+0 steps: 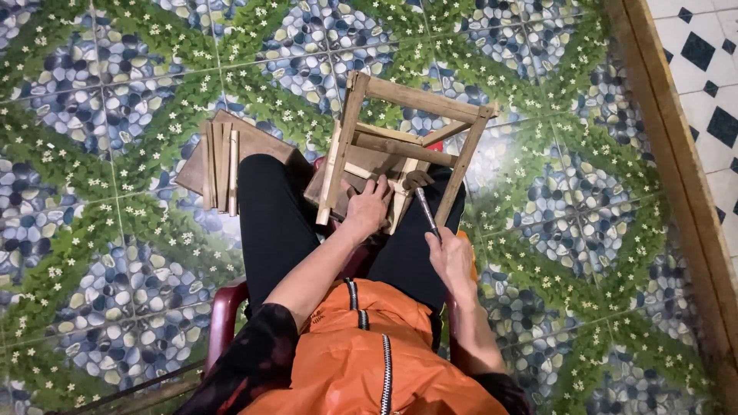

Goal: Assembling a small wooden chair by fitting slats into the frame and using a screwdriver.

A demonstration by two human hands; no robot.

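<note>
On the wooden frame [400, 146], left hand [367, 209] flat; right hand [450, 257] fisted around hammer [423, 201].

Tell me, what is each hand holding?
The right hand grips a metal-headed hammer by its handle's end. The left hand steadies the bare wooden stool frame.

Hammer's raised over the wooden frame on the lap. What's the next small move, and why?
Probably a short, controlled tap down onto the slat joint. The right hand holds the hammer with its head just above the wooden frame, while the left hand lies flat on the slats, bracing them; keep those fingers clear of the strike.
</note>
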